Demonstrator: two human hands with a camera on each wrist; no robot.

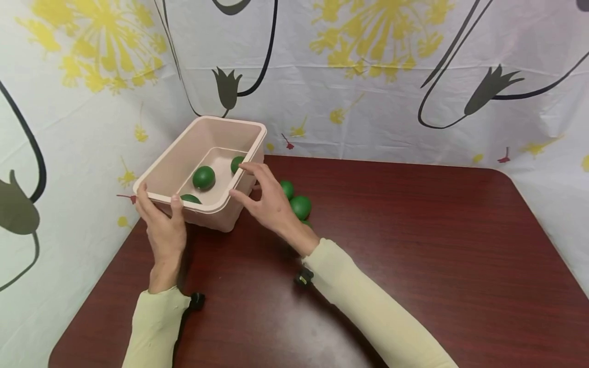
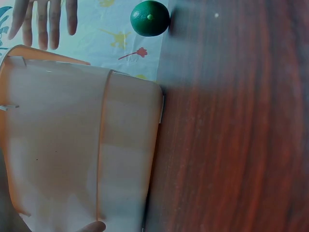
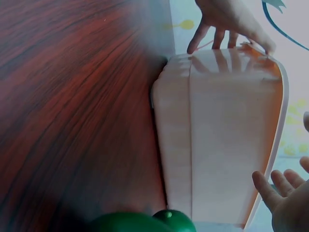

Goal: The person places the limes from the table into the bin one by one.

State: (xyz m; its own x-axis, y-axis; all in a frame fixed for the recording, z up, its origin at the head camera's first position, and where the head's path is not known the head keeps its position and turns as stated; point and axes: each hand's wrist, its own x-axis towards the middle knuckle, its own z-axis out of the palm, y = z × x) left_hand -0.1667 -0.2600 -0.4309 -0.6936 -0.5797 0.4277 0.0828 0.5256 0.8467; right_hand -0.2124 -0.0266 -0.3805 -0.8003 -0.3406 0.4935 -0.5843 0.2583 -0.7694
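Note:
A pale pink plastic bin [image 1: 213, 207] stands at the table's back left, with three green limes [image 1: 204, 178] inside. My left hand [image 1: 163, 230] is at its near left corner, fingers and thumb spread and touching the outer wall by the rim. In the right wrist view those left fingers [image 3: 217, 36] look straight. Beside the bin's right rim is my right hand [image 1: 271, 202], its fingers extended and holding nothing. The left wrist view shows the right fingers [image 2: 48, 24] apart from the bin. More limes [image 1: 301, 207] lie just right of it, partly hidden by the right hand.
The dark red wooden table [image 1: 414, 255] extends to the right and toward me. A white floral cloth [image 1: 368, 102] hangs along the back and sides, close behind the bin. Small black devices [image 1: 304, 277] are strapped at both wrists.

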